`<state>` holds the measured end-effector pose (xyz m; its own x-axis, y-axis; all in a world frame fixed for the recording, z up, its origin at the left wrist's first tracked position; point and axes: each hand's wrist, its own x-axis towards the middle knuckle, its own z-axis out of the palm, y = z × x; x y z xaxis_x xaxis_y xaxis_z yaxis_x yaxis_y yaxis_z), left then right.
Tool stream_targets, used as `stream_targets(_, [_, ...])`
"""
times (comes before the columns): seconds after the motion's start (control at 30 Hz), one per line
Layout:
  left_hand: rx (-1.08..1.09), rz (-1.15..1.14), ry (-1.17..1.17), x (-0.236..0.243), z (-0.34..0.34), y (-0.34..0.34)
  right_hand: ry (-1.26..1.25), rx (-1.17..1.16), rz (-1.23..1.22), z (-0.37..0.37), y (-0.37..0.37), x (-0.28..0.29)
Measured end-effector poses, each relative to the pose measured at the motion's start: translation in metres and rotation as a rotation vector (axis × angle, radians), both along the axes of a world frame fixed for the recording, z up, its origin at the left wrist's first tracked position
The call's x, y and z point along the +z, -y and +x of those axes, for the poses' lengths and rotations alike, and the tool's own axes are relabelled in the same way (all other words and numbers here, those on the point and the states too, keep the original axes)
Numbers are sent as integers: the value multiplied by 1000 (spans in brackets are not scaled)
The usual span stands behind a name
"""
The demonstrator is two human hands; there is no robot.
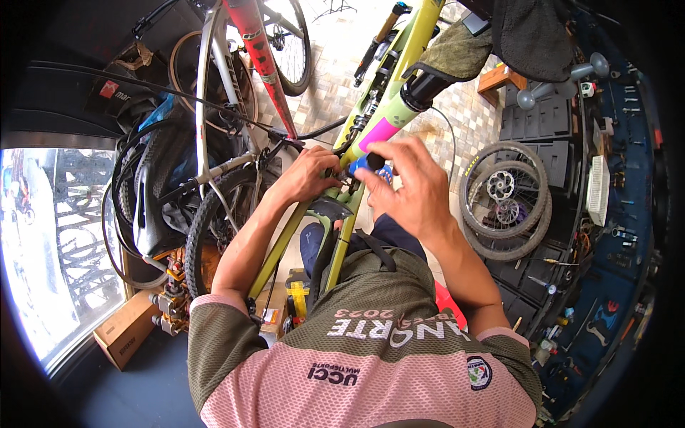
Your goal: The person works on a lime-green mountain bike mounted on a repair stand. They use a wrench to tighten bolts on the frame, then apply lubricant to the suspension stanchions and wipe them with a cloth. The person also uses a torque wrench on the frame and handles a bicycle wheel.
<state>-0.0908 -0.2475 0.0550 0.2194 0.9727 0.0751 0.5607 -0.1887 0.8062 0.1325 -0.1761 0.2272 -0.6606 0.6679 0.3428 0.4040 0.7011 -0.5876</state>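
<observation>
A brown cardboard box (127, 332) stands at the lower right corner of the bright window (61, 250), and what is inside it I cannot tell. A smaller box with yellow tape (296, 296) is below the yellow-green bicycle frame (275, 250), near the person's body; its content is also not visible. The blue tool (361, 166), which has a black round end, is between the thumb and the forefinger of the right hand (412, 187), at the left side of this hand and just beside the frame's pivot. The right hand is partly closed, with the thumb and forefinger pinching this tool. The left hand (310, 173) is curled and rests on the frame, to the left of the tool; whether its fingers have hold of some small part, I cannot tell. On the right, two wheels (505, 189) lie overlapped on black panels (540, 120).
</observation>
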Motion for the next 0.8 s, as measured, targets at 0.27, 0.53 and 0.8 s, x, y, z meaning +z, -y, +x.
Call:
stream_targets(0.27, [30, 65, 17, 4, 1, -5, 157, -104, 197, -7, -25, -2])
stream_targets(0.53, [12, 12, 23, -1, -2, -1, 75, 76, -112, -6, -15, 8])
stream_targets(0.8, [15, 41, 51, 4, 0, 4, 70, 266, 58, -9, 22, 9])
